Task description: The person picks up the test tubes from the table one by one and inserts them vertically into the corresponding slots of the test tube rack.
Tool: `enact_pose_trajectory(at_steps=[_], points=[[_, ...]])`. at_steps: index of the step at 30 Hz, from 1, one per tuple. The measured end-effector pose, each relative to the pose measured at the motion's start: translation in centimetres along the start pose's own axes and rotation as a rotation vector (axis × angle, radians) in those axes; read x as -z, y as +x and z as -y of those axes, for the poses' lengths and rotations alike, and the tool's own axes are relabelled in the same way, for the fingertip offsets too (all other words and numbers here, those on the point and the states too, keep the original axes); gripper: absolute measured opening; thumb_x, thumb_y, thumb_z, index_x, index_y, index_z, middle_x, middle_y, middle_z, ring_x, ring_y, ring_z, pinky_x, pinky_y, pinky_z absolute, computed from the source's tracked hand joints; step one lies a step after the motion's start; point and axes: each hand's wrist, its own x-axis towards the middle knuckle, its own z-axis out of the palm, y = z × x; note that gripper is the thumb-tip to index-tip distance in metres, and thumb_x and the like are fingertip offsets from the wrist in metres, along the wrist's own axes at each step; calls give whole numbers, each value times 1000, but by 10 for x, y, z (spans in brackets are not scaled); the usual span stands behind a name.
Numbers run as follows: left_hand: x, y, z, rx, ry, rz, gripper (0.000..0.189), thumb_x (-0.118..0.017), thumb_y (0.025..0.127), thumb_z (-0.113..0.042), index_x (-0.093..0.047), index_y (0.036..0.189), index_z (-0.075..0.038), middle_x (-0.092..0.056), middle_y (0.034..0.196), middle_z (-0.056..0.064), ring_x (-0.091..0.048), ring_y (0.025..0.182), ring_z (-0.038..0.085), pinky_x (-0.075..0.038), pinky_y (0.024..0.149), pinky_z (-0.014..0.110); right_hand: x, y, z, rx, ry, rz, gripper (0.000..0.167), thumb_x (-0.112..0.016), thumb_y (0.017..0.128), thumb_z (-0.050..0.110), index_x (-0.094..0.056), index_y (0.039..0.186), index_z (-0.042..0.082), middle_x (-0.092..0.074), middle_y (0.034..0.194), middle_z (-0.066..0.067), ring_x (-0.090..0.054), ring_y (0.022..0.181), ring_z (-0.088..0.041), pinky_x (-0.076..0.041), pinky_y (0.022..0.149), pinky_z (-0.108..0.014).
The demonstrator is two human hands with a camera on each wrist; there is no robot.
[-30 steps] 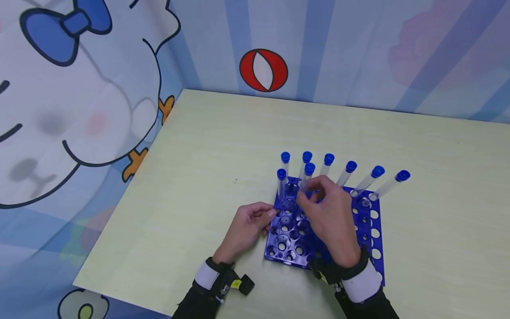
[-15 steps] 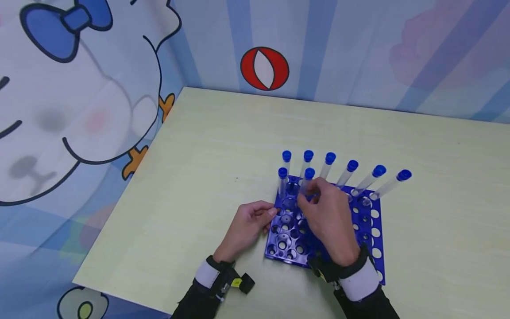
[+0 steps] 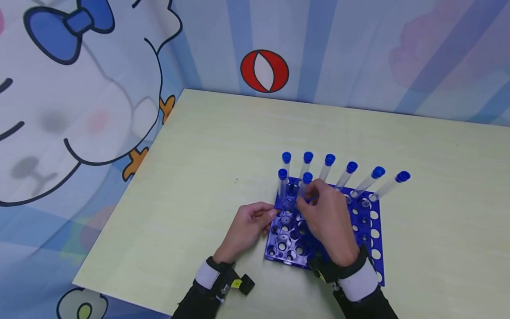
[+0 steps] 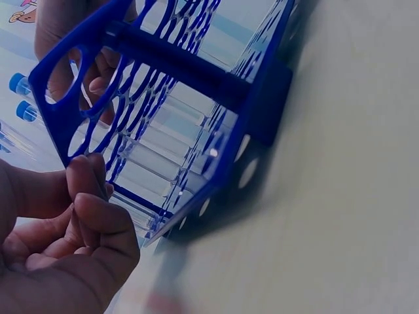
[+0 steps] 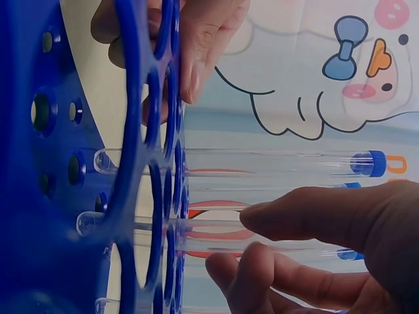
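A blue test tube rack (image 3: 287, 261) with rows of round holes stands on the table. My left hand (image 3: 250, 223) pinches its left edge between thumb and fingers; the left wrist view shows the fingertips (image 4: 91, 176) at the rack's corner. My right hand (image 3: 328, 217) holds a clear blue-capped test tube (image 3: 307, 178) between thumb and fingers. In the right wrist view this tube (image 5: 216, 229) passes through the rack's upper holes, its rounded end inside the rack. Beside it stands another capped tube (image 3: 282, 174) in the same row.
Several more blue-capped tubes (image 3: 352, 167) stand along the rack's far row, the right-hand ones leaning outward in the head view. The pale table (image 3: 199, 168) meets a printed cartoon backdrop (image 3: 318, 53) behind and at the left. A small camera (image 3: 247, 283) is strapped to the left wrist.
The tube in my right hand has sunk slightly lower, its cap now nearer my fingers and a little further left. The left hand keeps its place on the rack.
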Motion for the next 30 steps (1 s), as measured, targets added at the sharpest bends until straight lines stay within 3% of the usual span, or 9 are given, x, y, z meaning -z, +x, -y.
enact_pose_trajectory(at_steps=[10,17,23,30], points=[[-1,2,-2,24,6,19,20,-53,93,-8,-63,103,6,-60,75,8,-52,60,19,-47,54,27,4,-2,-1,-54,-20,62,32,-65,82,16,-56,109,0,-62,90,-12,-57,69,-20,-46,55,-29],[-2,0,-7,-2,20,14,19,-55,92,-11,-64,102,3,-60,75,9,-53,61,19,-48,54,27,13,-10,-2,-127,-20,110,40,-65,84,21,-53,117,2,-61,98,-11,-57,78,-21,-47,60,-31],[-4,-8,-32,17,28,16,20,-51,93,-4,-61,103,9,-59,75,11,-52,62,23,-48,56,29,28,-24,-8,-132,3,90,39,-63,86,23,-53,117,2,-61,99,-11,-56,79,-21,-46,60,-29],[-4,-9,-29,20,33,-2,20,-52,93,-4,-62,103,10,-58,72,9,-51,61,21,-47,56,28,48,-40,-21,-110,9,11,31,-61,88,29,-59,109,7,-63,94,-7,-56,81,-19,-45,63,-29]])
